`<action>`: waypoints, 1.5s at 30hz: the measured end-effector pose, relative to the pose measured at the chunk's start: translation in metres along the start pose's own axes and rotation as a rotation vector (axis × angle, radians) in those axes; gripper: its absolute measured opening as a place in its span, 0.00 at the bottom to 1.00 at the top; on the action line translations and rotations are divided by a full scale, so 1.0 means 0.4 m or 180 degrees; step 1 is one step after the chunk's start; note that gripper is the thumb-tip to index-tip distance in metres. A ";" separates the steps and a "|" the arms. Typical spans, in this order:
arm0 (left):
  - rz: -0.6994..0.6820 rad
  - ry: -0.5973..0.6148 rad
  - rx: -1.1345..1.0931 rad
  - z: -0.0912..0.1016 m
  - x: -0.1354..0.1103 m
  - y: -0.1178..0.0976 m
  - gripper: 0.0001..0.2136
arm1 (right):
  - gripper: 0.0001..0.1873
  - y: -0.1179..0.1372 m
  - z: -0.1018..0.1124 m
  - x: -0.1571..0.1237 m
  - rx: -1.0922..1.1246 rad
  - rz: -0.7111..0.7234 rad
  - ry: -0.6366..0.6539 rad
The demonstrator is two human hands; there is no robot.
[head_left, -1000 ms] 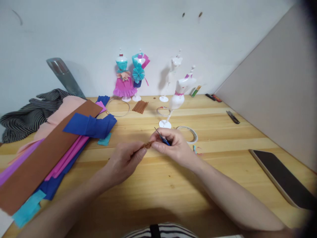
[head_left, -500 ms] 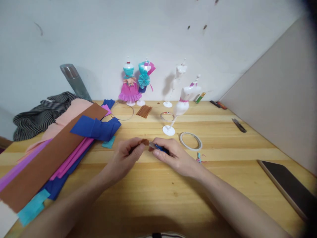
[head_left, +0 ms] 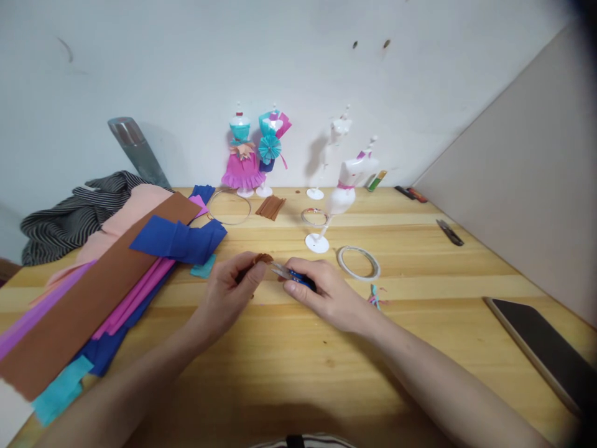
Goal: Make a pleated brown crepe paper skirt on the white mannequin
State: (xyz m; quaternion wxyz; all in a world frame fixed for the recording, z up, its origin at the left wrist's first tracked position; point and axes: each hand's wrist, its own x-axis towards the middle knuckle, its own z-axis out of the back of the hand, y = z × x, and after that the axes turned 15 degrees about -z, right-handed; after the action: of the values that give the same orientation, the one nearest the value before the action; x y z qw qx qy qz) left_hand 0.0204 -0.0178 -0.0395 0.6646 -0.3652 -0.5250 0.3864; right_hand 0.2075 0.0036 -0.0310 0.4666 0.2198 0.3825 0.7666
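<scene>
L hand (head_left: 231, 287), brn pc (head_left: 263, 257) in pinch

- nothing I can actually read, tbh
- small ring (head_left: 314, 211) beyond the right fingers (head_left: 302, 264): tiny reddish marks on it, way too small to make out
- green tube (head_left: 377, 180) farther past those fingers: too blurry to read

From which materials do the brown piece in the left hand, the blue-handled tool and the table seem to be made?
Brown piece: matte, probably crepe paper or thin fabric, as its edge looks ruffled.
Blue-handled tool: grey, slightly shiny blade end suggests metal; the solid blue handle is likely plastic.
Table: faintly glossy wood, or wood-look laminate; grain-like bands run across it.
</scene>
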 end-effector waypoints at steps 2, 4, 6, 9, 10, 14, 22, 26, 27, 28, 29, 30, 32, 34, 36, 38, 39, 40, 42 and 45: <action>-0.0144 -0.0043 0.0191 0.000 0.000 -0.001 0.13 | 0.16 0.002 -0.004 -0.001 0.0051 -0.0026 -0.0008; -0.0440 -0.0029 0.0441 0.000 -0.001 -0.001 0.11 | 0.17 0.003 -0.007 -0.003 0.0136 -0.0038 -0.0002; -0.0722 0.0019 0.0681 0.000 -0.002 0.000 0.09 | 0.17 0.005 -0.010 -0.004 0.0224 -0.0035 0.0018; -0.0966 0.0089 0.0952 -0.001 -0.003 0.002 0.08 | 0.19 0.007 -0.012 -0.006 0.0351 -0.0020 0.0036; -0.1042 0.0103 0.1029 -0.001 -0.003 0.003 0.08 | 0.19 0.007 -0.011 -0.007 0.0391 -0.0023 0.0050; -0.1484 0.0123 0.1304 0.001 -0.003 0.011 0.08 | 0.20 0.013 -0.011 -0.008 0.0526 -0.0087 0.0130; -0.2122 0.0152 0.1841 0.007 0.000 0.023 0.08 | 0.20 0.011 -0.026 -0.012 0.0872 -0.0225 0.0211; -0.2126 0.0152 0.1909 0.006 0.002 0.019 0.09 | 0.19 0.008 -0.034 -0.014 0.0940 -0.0170 0.0124; -0.2142 0.0155 0.1912 0.006 0.002 0.017 0.08 | 0.20 0.008 -0.035 -0.014 0.0945 -0.0162 0.0089; -0.2150 0.0156 0.1913 0.006 0.002 0.016 0.08 | 0.20 0.009 -0.036 -0.015 0.0951 -0.0163 0.0060; -0.2154 0.0160 0.1908 0.005 0.003 0.015 0.08 | 0.21 0.010 -0.037 -0.015 0.0958 -0.0167 0.0035; -0.2148 0.0168 0.1896 0.005 0.003 0.014 0.09 | 0.21 0.010 -0.038 -0.016 0.0966 -0.0174 0.0020; -0.2117 0.0202 0.1845 0.005 0.002 0.015 0.09 | 0.22 0.012 -0.037 -0.016 0.0983 -0.0175 0.0026; -0.2115 0.0237 0.1768 0.005 0.002 0.017 0.09 | 0.21 0.013 -0.037 -0.016 0.0980 -0.0142 0.0043; -0.2110 0.0273 0.1710 0.007 0.002 0.020 0.09 | 0.21 0.014 -0.036 -0.016 0.0947 -0.0120 0.0048; -0.2125 0.0260 0.1702 0.008 0.001 0.023 0.09 | 0.20 0.016 -0.036 -0.016 0.0909 -0.0116 0.0043; -0.2131 0.0245 0.1721 0.008 0.001 0.024 0.09 | 0.19 0.017 -0.037 -0.017 0.0898 -0.0118 0.0043; -0.2134 0.0234 0.1754 0.009 0.001 0.024 0.09 | 0.19 0.017 -0.038 -0.017 0.0899 -0.0115 0.0040; -0.2123 0.0257 0.1830 0.009 0.000 0.023 0.09 | 0.18 0.018 -0.040 -0.019 0.0915 -0.0118 0.0017; -0.2085 0.0355 0.1911 0.009 0.001 0.018 0.09 | 0.18 0.018 -0.042 -0.021 0.0947 -0.0147 -0.0042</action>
State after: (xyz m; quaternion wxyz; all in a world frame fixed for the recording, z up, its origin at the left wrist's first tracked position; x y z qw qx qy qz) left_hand 0.0160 -0.0140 -0.0452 0.8557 0.0091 -0.4409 0.2705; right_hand 0.1960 -0.0123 -0.0354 0.4489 0.2826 0.4938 0.6891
